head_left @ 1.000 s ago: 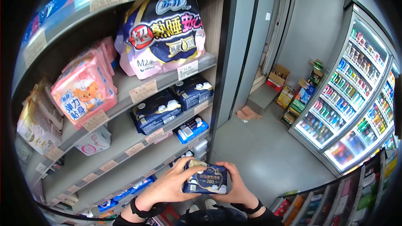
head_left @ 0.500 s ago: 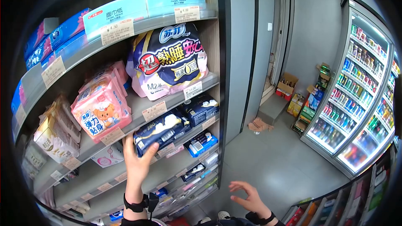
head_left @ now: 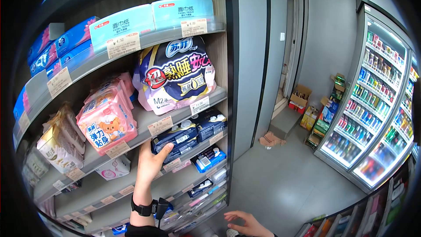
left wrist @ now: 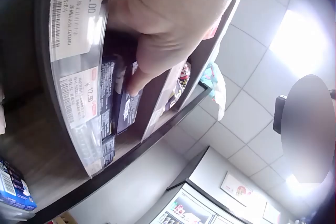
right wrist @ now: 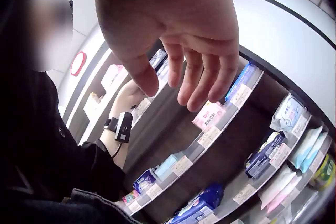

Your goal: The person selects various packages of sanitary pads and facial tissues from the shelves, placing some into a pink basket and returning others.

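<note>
In the head view my left hand grips the left end of a navy pack of sanitary pads on a middle shelf. The thumb lies along the pack's front while the other fingers are mostly hidden round its left side. This pack sits on another navy pack, beside a further navy stack. From the left wrist view, the thumb presses close to the pack under the shelf above. My right hand hangs free with relaxed fingers, low in the head view and away from the shelves.
Above stands a large purple-and-black pack, with pink packs to its left. Price tags line the shelf edge. A blue pack lies one shelf down. Drinks fridges and boxes stand at the right.
Both hands held the pack in front of the body; then the left hand carried it, tilted, to the shelf. It now lies flatter and farther right on the stack. The right hand has dropped lower.
</note>
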`<act>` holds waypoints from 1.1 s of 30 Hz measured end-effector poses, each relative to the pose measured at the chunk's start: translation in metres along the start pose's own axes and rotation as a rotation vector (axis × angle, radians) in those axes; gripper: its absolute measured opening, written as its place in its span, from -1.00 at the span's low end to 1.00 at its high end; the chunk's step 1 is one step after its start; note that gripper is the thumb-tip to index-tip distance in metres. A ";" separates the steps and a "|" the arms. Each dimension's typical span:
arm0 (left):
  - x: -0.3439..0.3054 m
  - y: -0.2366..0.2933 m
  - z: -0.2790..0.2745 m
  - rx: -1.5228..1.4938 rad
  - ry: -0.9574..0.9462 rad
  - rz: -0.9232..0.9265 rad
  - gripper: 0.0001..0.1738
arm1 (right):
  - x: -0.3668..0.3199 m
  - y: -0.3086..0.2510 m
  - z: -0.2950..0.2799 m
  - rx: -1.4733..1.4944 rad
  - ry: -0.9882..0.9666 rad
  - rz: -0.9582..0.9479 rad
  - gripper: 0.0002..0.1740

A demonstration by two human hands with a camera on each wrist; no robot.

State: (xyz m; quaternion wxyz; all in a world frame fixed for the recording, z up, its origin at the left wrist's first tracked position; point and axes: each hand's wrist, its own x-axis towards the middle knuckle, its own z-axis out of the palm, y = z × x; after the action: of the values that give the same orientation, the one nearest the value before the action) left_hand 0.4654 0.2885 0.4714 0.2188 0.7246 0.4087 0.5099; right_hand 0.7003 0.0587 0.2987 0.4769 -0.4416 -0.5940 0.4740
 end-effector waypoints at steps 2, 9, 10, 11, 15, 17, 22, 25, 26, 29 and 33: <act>-0.003 0.003 -0.001 -0.033 -0.015 -0.032 -0.37 | 0.001 0.001 -0.001 -0.008 -0.016 -0.012 -0.52; -0.057 0.007 -0.015 0.320 0.347 0.120 -0.38 | -0.002 -0.001 0.002 0.196 -0.017 0.100 -0.48; -0.070 0.006 -0.019 0.377 0.364 0.151 -0.49 | -0.002 -0.001 0.002 0.217 0.010 0.111 -0.55; -0.082 0.002 -0.022 0.435 0.383 0.183 -0.59 | -0.002 -0.002 0.000 0.215 0.000 0.101 -0.55; -0.129 -0.038 -0.043 0.653 0.539 0.309 -0.74 | 0.000 0.010 -0.007 0.195 -0.017 0.094 -0.57; -0.143 -0.048 -0.051 0.798 0.631 0.214 -0.74 | 0.001 0.010 -0.009 0.264 -0.032 0.105 -0.56; -0.156 -0.060 -0.057 0.963 0.602 0.144 -0.64 | 0.007 0.021 -0.011 0.203 -0.080 0.145 -0.56; -0.154 -0.060 -0.055 0.922 0.626 0.138 -0.52 | 0.010 0.029 -0.011 0.123 -0.138 0.133 -0.57; -0.154 -0.063 -0.055 0.945 0.633 0.144 -0.52 | 0.011 0.028 -0.011 0.142 -0.146 0.148 -0.58; -0.155 -0.064 -0.053 0.980 0.636 0.139 -0.53 | 0.014 0.023 -0.010 0.193 -0.209 0.209 -0.59; -0.154 -0.053 -0.053 0.973 0.626 0.122 -0.52 | 0.012 0.024 -0.005 0.290 -0.301 0.274 -0.61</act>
State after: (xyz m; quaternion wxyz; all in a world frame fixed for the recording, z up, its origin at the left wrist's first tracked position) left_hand 0.3749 0.1881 0.3661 -0.3003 0.5787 0.5987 0.4652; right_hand 0.7046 0.0754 0.2770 0.3725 -0.3694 -0.5187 0.6750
